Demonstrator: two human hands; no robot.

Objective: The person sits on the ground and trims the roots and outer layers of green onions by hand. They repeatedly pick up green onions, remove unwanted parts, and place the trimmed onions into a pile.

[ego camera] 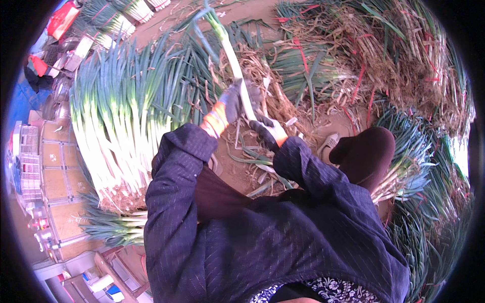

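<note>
A single long green onion (234, 62) slants up and away in front of me, its white shaft peeled smooth and its green top at the far end. My left hand (235, 99), in a dark-coated glove with an orange cuff, is wrapped around the white shaft. At the lower end, the gloved fingers of my right hand (268, 131) close on the stalk; its root tip is hidden there. Just beyond both hands lies a heap of unpeeled onions (278, 92) with dry brown skins and roots. To my left, cleaned onions (121, 140) lie side by side, roots towards me.
Loose leaf scraps (265, 166) litter the ground between my legs. Bundles with red ties (363, 57) are piled at the far right, and more onions (401, 163) lie beside my right knee. Tied bundles (110, 19), plastic crates (29, 166) and a wooden stool (125, 269) stand leftward.
</note>
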